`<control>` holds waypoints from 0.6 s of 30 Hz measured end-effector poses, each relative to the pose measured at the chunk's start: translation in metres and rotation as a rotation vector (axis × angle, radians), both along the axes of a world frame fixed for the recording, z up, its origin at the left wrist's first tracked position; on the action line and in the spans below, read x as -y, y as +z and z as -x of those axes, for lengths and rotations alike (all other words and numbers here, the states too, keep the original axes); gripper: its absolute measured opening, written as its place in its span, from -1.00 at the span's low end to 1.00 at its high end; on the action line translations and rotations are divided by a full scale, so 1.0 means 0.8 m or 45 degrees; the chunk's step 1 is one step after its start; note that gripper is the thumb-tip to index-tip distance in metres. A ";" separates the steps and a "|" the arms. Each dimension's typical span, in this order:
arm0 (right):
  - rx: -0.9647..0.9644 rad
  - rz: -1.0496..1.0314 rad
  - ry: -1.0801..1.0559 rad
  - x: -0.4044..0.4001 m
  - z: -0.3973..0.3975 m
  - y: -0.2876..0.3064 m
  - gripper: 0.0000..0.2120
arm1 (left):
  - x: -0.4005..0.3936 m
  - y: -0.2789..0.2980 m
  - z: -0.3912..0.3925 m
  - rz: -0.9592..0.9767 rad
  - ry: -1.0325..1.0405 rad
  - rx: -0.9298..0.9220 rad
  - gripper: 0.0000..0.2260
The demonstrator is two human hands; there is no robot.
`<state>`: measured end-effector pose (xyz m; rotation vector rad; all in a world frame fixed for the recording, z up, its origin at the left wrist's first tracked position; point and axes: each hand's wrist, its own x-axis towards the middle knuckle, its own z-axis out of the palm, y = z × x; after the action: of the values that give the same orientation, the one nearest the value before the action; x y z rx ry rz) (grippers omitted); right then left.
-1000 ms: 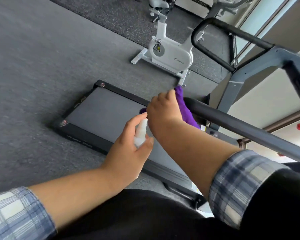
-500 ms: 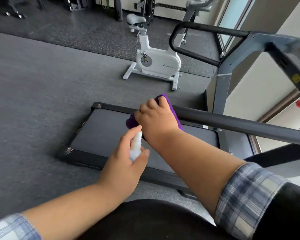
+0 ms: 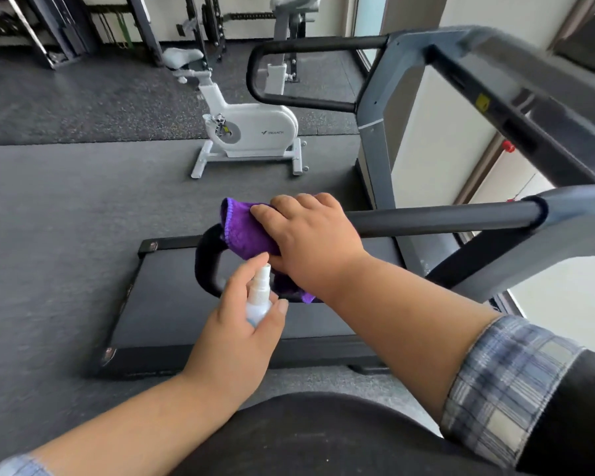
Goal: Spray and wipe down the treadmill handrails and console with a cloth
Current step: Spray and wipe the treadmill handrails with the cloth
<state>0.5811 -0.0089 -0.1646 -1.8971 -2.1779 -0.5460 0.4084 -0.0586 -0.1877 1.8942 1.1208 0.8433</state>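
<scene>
Right hand (image 3: 310, 238) clamps purple cloth (image 3: 244, 231) over the near handrail (image 3: 440, 219) bend | left hand (image 3: 241, 324) grips spray bottle (image 3: 258, 297), finger on nozzle | tip: aim at bare rail, wrap cloth fully, drag steadily.

Grey gym floor (image 3: 66, 207), white exercise bike (image 3: 251, 132)
</scene>
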 end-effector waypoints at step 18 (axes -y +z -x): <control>-0.135 0.130 -0.377 0.101 -0.212 0.029 -0.25 | 0.035 0.012 -0.163 -0.106 -0.216 -0.041 -0.44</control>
<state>0.7511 -0.0900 -0.1411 -2.2654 -1.9057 -0.3770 0.5385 -0.0869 -0.1779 2.0461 0.9408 0.7768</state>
